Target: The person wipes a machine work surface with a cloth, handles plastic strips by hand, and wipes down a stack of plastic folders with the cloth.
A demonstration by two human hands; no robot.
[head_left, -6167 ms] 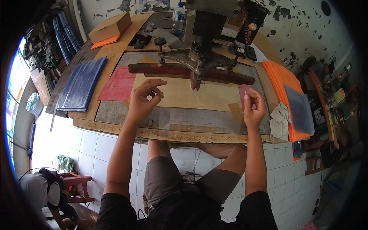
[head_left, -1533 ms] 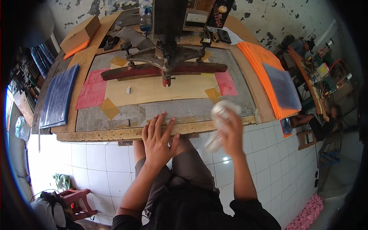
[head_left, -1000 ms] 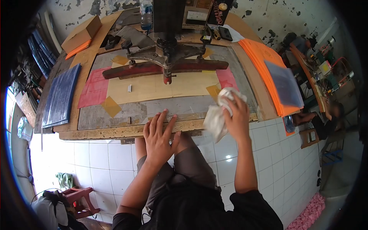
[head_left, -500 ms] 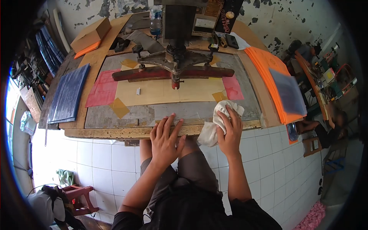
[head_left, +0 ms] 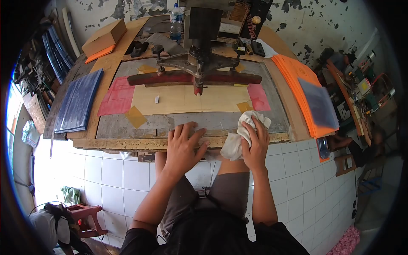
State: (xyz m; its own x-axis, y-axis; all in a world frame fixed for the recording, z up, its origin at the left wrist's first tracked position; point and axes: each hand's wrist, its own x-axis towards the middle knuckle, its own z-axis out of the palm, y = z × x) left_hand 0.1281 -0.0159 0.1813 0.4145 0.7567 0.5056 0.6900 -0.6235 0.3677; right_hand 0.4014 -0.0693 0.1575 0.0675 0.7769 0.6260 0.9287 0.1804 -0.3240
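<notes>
My left hand rests on the table's front wooden edge, fingers apart and holding nothing. In my right hand is a crumpled white cloth, pressed on the front right of the grey plate. Beyond my hands lies a cream sheet, with a pink piece at its left end, another pink piece at its right and brown tape at its corner. A small whitish piece sits on the sheet. Above it stands a press with a long red-brown bar.
Blue plastic sheets lie at the left, below a cardboard box. Orange sheets are stacked at the right under a clear bluish sheet. A water bottle stands behind. Other people are at the far right and lower left.
Since the earliest frame, the cloth has come from the table's right side into my right hand, and my left hand has lowered to the front edge. Lately my left fingers have bent slightly; my legs have spread.
</notes>
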